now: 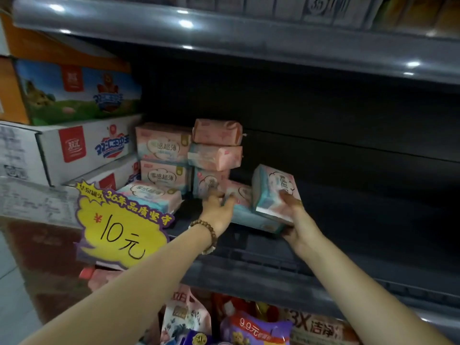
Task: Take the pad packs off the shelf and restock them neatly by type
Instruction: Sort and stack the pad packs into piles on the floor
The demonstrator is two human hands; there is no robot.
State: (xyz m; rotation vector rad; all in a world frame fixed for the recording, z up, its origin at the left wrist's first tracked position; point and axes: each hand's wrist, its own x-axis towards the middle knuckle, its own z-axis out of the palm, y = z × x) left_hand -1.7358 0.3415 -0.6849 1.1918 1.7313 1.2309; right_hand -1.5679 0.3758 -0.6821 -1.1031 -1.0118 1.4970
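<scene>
Several pink and teal pad packs sit at the left end of a dark shelf (348, 195). Two larger packs (161, 145) stand stacked at the left, with a third pack (151, 197) lying flat in front of them. Beside them, two sideways packs (216, 145) lie on an upright one. My right hand (296, 215) grips a tilted pack (271, 192) from below, above another flat pack (254, 220). My left hand (219, 207), with a bead bracelet on the wrist, reaches to a low pack (239, 192); its fingertips touch it.
Printed cartons (74, 145) are stacked left of the shelf. A yellow price sign (122, 225) hangs in front at the lower left. The upper shelf (249, 38) overhangs. Bagged goods (249, 324) fill the level below. The shelf's right part is dark and bare.
</scene>
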